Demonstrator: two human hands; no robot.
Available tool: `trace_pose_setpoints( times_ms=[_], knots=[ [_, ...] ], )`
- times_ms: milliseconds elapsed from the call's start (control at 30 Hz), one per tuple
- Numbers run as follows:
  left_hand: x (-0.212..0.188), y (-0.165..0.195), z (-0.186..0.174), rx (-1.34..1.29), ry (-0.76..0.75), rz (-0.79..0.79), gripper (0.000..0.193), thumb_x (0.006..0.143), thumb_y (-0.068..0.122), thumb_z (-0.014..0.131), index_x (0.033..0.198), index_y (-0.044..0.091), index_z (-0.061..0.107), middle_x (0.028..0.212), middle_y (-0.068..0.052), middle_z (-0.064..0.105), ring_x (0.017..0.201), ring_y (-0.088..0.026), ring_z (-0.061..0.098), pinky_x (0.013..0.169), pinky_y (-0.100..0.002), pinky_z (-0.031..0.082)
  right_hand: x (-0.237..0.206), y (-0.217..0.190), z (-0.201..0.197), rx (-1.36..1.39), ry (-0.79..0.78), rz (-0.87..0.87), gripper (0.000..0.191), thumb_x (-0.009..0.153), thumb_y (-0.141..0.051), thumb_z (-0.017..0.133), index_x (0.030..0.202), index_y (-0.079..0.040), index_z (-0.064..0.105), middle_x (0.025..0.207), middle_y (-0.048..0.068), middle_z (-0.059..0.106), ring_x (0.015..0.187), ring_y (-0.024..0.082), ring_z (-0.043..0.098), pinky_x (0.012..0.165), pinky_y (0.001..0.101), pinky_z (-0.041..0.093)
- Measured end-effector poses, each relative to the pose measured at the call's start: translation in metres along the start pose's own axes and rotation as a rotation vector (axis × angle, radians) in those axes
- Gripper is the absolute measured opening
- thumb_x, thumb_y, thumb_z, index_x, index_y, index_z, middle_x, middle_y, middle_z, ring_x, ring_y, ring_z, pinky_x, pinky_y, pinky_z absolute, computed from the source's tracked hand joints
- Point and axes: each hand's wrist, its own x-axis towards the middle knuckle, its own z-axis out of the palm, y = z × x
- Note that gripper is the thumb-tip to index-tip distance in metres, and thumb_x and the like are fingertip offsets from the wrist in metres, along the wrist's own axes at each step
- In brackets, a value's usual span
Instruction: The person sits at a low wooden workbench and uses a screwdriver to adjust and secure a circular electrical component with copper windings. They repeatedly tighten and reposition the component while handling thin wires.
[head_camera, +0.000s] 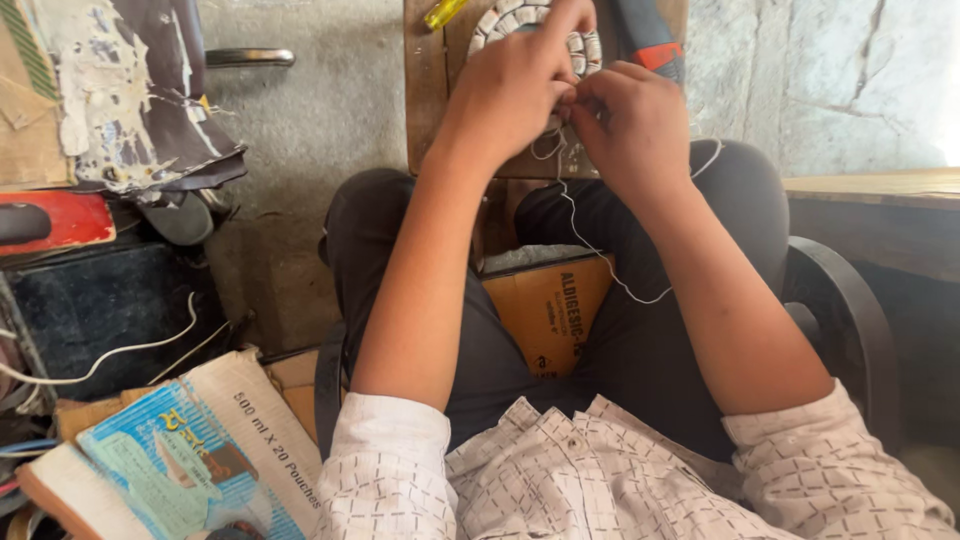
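Note:
I sit looking down at a small wooden board (430, 90) resting over my knees. On it lies a round ring-shaped part (500, 20) with pale segments around its rim. My left hand (510, 85) covers the ring's lower edge, fingers pinched together. My right hand (635, 125) meets it fingertip to fingertip, and both pinch a thin white cord (590, 245) that loops down over my dark trousers. Exactly how the cord joins the ring is hidden by my fingers.
A yellow-handled tool (442, 12) and a red and dark tool (650, 45) lie at the board's far edge. A brown cardboard piece (550, 310) sits between my legs. Cardboard boxes (200, 450), a red case (60, 220) and cables crowd the left; a wooden ledge (880, 190) lies right.

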Motion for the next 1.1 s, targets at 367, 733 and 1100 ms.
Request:
trace_pose_setpoints(
  times_ms=[367, 733, 1100],
  knots=[
    [-0.003, -0.004, -0.02, 0.027, 0.016, 0.213, 0.02, 0.071, 0.016, 0.087, 0.086, 0.009, 0.076, 0.088, -0.005, 0.071, 0.091, -0.027, 0.066, 0.078, -0.043, 0.052, -0.006, 0.019, -0.008, 1.384, -0.233, 0.62, 0.008, 0.098, -0.01, 0.069, 0.094, -0.005, 0.063, 0.077, -0.005, 0.057, 0.062, 0.002, 0.043, 0.055, 0.0204, 0.03],
    [0.0, -0.005, -0.023, -0.097, 0.226, 0.168, 0.008, 0.096, 0.007, 0.072, 0.099, 0.008, 0.065, 0.089, -0.006, 0.07, 0.086, -0.025, 0.07, 0.075, -0.039, 0.053, 0.004, 0.018, -0.011, 0.524, -0.104, 0.348, 0.012, 0.101, -0.013, 0.075, 0.103, -0.004, 0.068, 0.091, -0.003, 0.069, 0.081, 0.003, 0.062, 0.072, 0.022, 0.05],
    [0.003, 0.03, -0.035, -0.131, 0.348, 0.269, 0.008, 0.11, 0.019, 0.064, 0.106, 0.012, 0.062, 0.073, -0.001, 0.063, 0.068, -0.017, 0.063, 0.068, -0.036, 0.047, 0.015, -0.014, -0.011, 0.281, -0.076, -0.044, 0.011, 0.101, -0.005, 0.078, 0.103, 0.001, 0.068, 0.094, 0.01, 0.066, 0.078, 0.021, 0.062, 0.07, 0.0332, 0.047]
  ],
)
